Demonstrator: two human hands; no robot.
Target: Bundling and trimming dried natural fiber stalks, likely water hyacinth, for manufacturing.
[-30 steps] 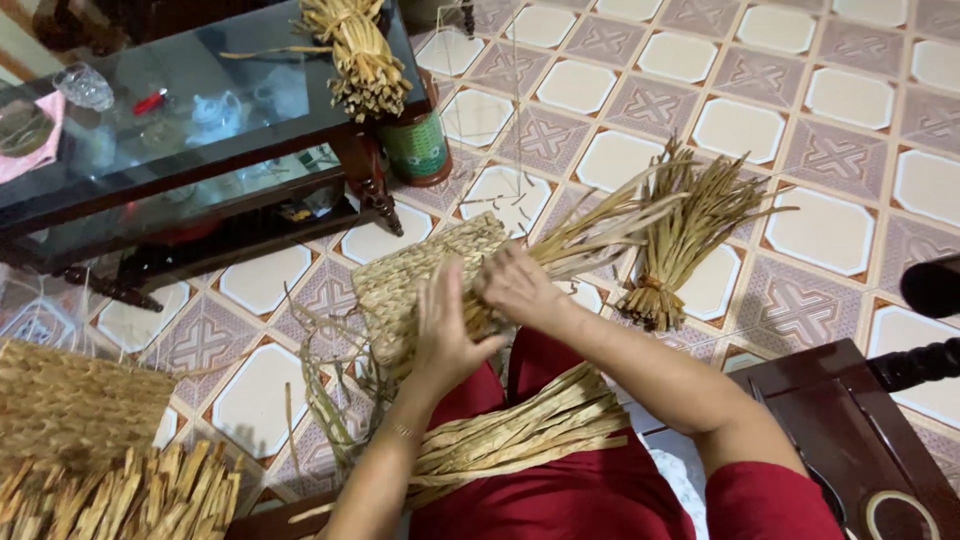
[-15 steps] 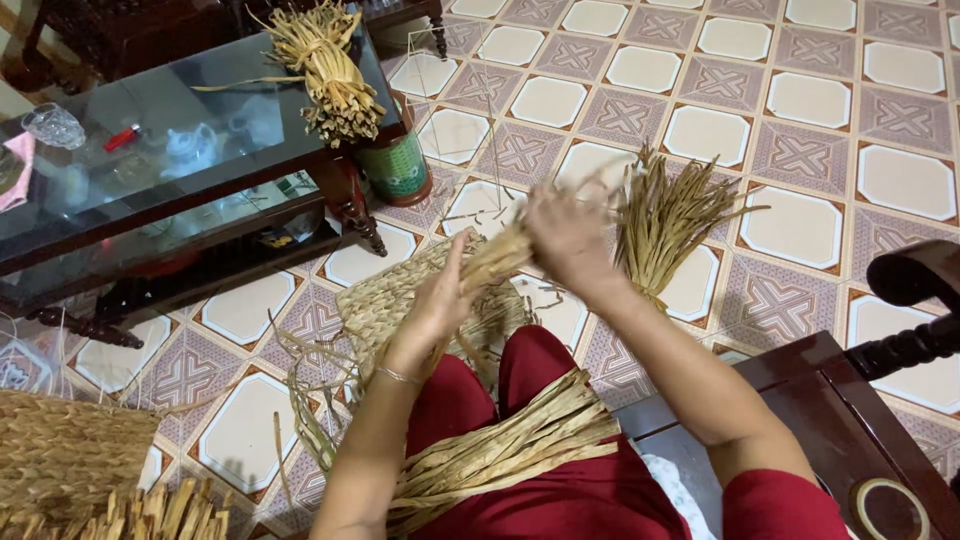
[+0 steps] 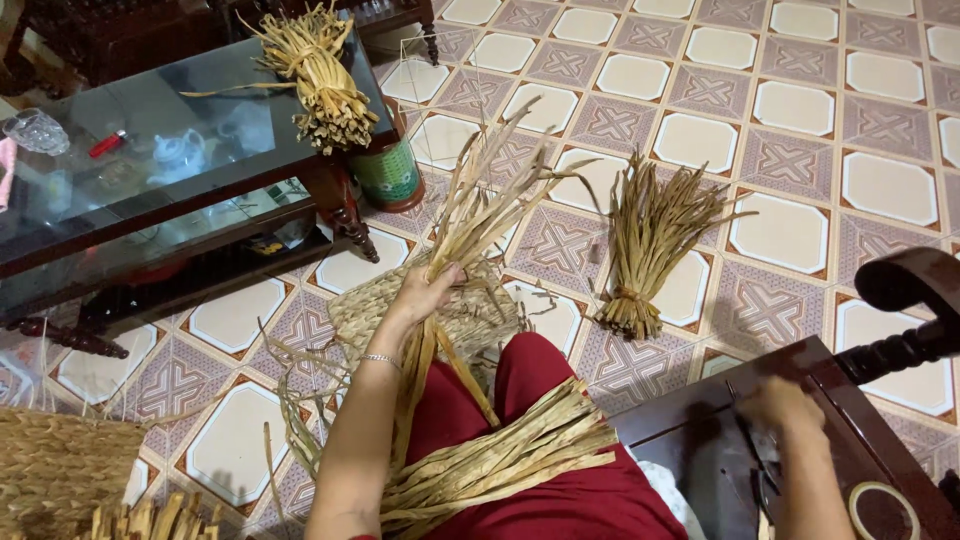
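My left hand (image 3: pixel 425 293) grips a bunch of dried straw strands (image 3: pixel 470 215) that fan upward over the woven straw mat (image 3: pixel 375 310) lying on the tiled floor. More loose strands (image 3: pixel 500 465) lie across my lap on the red cloth. My right hand (image 3: pixel 785 405) rests on the dark wooden seat (image 3: pixel 690 440) at the right, fingers on a dark pair of scissors (image 3: pixel 750 455); whether it grips them is unclear.
A tied straw bundle (image 3: pixel 650 240) lies on the floor tiles. Another bundle (image 3: pixel 315 75) sits on the glass-topped table (image 3: pixel 150 150). A green tin (image 3: pixel 388 175) stands by the table leg. A woven basket (image 3: pixel 55 470) is at lower left. A tape roll (image 3: pixel 885 510) lies on the seat.
My right hand has left the straw and moved right and down onto the wooden seat. My left hand now holds the strands alone, raised upright.
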